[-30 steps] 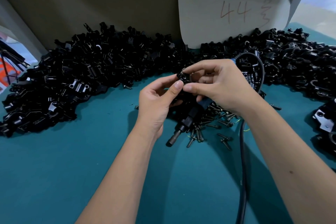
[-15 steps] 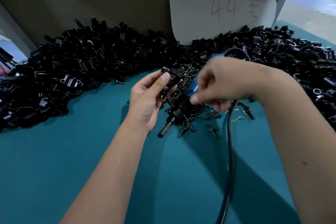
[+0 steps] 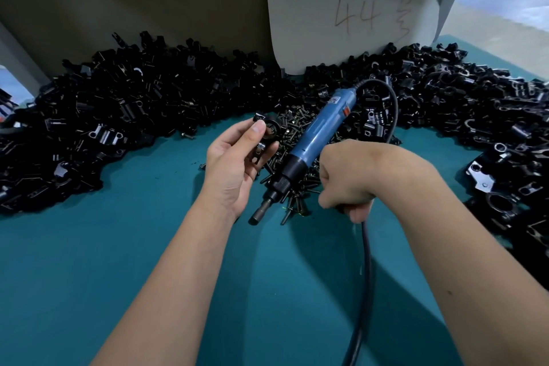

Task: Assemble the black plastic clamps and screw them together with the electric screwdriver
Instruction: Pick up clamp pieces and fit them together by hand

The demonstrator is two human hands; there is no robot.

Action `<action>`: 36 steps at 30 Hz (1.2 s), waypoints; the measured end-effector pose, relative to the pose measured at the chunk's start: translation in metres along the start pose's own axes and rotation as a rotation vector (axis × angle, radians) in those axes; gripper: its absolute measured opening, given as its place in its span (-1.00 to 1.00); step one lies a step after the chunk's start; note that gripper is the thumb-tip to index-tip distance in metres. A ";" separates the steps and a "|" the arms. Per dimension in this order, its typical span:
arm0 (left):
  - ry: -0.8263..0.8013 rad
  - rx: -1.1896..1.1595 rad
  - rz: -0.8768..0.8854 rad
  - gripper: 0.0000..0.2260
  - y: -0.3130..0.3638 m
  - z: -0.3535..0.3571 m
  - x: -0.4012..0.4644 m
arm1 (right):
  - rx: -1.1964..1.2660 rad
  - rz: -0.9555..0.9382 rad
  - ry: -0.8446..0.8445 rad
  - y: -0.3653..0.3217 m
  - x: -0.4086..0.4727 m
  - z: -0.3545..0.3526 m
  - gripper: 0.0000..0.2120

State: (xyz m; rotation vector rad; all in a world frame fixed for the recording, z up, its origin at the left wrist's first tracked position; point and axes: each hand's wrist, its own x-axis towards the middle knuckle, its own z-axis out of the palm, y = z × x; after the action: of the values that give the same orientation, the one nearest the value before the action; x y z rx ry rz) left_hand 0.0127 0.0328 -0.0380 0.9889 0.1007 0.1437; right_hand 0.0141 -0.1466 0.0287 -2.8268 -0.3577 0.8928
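The left hand (image 3: 234, 169) held an assembled black clamp (image 3: 267, 132) above the teal tabletop (image 3: 118, 261), thumb and fingers pinching it. The right hand (image 3: 346, 184) was curled around the black cable (image 3: 367, 261) at the near edge of the screw pile (image 3: 300, 187). The blue electric screwdriver (image 3: 312, 142) lay tilted across the screws between both hands, bit end toward the person, ungripped

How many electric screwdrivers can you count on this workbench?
1. The blue electric screwdriver lies tilted over the loose screws at the table's middle, between the two hands. Another could be buried under the black clamp piles.
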 end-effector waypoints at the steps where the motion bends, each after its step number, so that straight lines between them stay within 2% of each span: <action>1: 0.000 0.001 -0.003 -0.94 0.000 0.000 0.000 | 0.001 -0.010 0.012 0.002 0.000 -0.001 -0.93; 5: 0.006 0.009 -0.012 -0.93 0.000 0.000 0.000 | 0.057 -0.036 -0.026 0.009 -0.006 -0.005 -0.84; 11: -0.007 0.022 -0.007 -0.95 0.000 0.001 0.000 | 0.077 -0.010 -0.069 0.004 -0.006 -0.001 -0.55; 14: -0.012 0.044 -0.008 -0.95 0.001 0.001 -0.001 | 0.089 -0.032 -0.046 -0.004 -0.004 0.006 -0.63; 19: -0.010 0.039 -0.009 -0.96 0.001 0.000 -0.001 | 0.091 -0.117 -0.065 -0.006 -0.001 0.008 -0.88; 25: -0.020 0.032 -0.017 -0.87 0.000 -0.001 0.000 | 0.243 -0.184 0.051 0.018 0.002 0.000 -0.90; 28: -0.039 0.044 -0.016 -0.84 0.000 -0.001 0.000 | 0.403 -0.273 0.140 0.025 0.000 -0.007 -0.96; 30: -0.043 0.045 -0.015 -0.87 0.000 0.000 -0.001 | 0.420 -0.348 0.222 0.025 -0.003 -0.010 -0.93; 33: -0.033 0.036 -0.012 -0.92 -0.001 0.000 0.000 | 0.319 -0.428 0.125 0.011 -0.006 -0.008 -0.80; 36: -0.021 0.028 -0.017 -0.95 0.000 -0.001 0.000 | 0.262 -0.455 0.068 -0.006 -0.001 0.005 -0.84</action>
State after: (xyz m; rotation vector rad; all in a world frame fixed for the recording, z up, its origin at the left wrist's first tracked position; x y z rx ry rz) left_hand 0.0126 0.0335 -0.0388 1.0170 0.0916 0.1168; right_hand 0.0093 -0.1407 0.0269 -2.3845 -0.7718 0.6849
